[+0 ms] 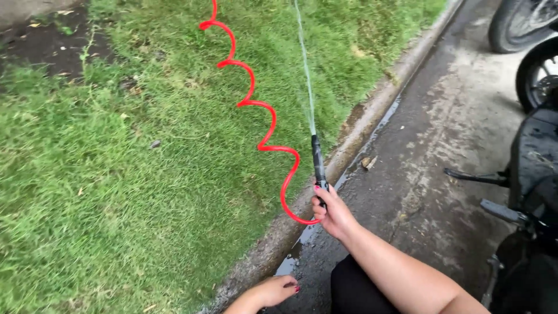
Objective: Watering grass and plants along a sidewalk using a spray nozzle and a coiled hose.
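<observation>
My right hand point(331, 212) grips a black spray nozzle point(317, 158) that points away from me over the grass. A thin jet of water point(305, 70) shoots from its tip toward the top of the view. A red coiled hose point(256, 104) runs from the nozzle's base in loops across the lawn and out of the top edge. My left hand point(273, 291) rests low on the concrete curb point(372, 110), fingers curled down, holding nothing.
Green grass point(145, 174) fills the left side. Wet concrete pavement point(430, 151) lies to the right of the curb, with a puddle along it. A dark motorcycle point(532, 192) stands at the right edge, and tyres point(517, 26) show at the top right.
</observation>
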